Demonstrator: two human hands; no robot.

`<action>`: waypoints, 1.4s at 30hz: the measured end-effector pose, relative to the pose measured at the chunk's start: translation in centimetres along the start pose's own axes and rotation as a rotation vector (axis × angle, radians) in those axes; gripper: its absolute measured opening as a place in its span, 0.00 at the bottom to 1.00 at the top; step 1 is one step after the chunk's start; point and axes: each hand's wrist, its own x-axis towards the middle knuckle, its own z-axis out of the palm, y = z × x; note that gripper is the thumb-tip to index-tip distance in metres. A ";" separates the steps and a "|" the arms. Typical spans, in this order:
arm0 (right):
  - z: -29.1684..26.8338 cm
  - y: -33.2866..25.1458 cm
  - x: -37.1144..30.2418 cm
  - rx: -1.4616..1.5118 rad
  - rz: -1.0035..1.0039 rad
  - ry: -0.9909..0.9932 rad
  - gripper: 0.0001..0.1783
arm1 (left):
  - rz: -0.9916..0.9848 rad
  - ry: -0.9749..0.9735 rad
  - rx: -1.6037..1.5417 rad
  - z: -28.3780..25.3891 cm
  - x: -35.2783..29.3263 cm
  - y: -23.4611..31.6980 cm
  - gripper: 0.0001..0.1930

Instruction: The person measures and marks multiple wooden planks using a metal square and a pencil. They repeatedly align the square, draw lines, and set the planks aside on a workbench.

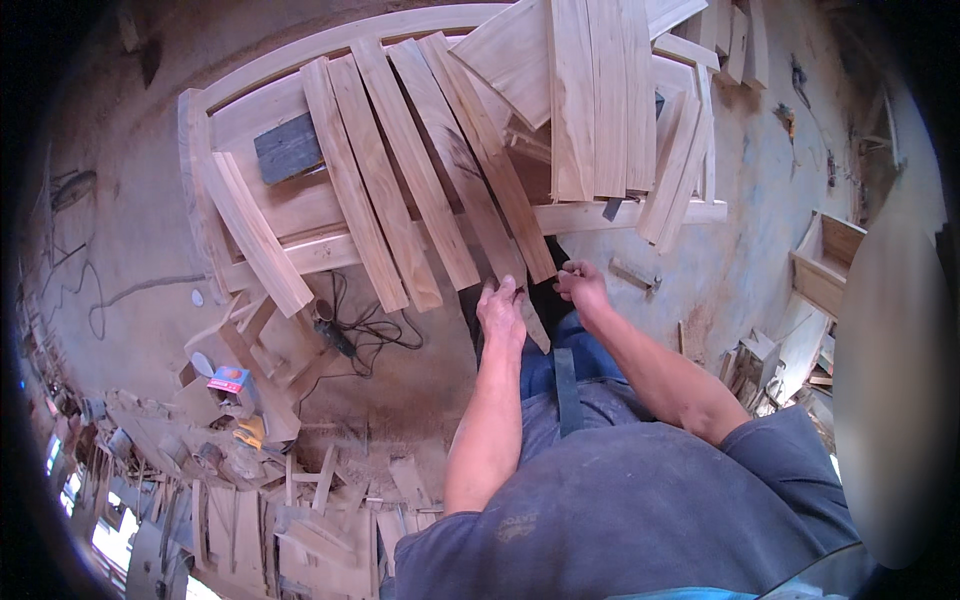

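Note:
Several long wooden boards lie side by side across a pale wooden frame (320, 253), their near ends jutting toward me. My left hand (502, 312) is closed on the near part of a darker-streaked board (462, 165), thumb and fingers at its edges. A wooden tip (536, 325) shows just past that hand; whether it is the same board I cannot tell. My right hand (582, 286) has its fingers curled together beside the near end of the neighbouring board (510, 195). What those fingers hold, if anything, is too small to make out.
More boards (600, 110) are stacked at the frame's right, and a dark block (288, 150) rests at its left. Tangled black cable (372, 325) lies on the floor by a power tool (335, 335). An open wooden box (828, 255) stands far right. Wood offcuts (320, 535) fill the lower left.

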 end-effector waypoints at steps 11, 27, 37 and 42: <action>1.7 -4.7 -6.0 0.380 0.094 -0.463 0.23 | -0.119 -0.404 -0.011 -0.7 -10.6 4.7 0.16; -2.6 -8.7 -12.8 0.215 -0.336 -0.624 0.29 | 0.292 -0.529 0.185 2.0 -14.7 8.6 0.18; -5.1 -9.1 -15.0 0.065 -0.547 -0.667 0.32 | 0.491 -0.485 0.069 8.6 -19.1 7.9 0.20; -1.9 -8.2 -14.5 -0.089 -0.696 -0.691 0.31 | 0.693 -0.119 0.355 9.7 -17.5 10.2 0.31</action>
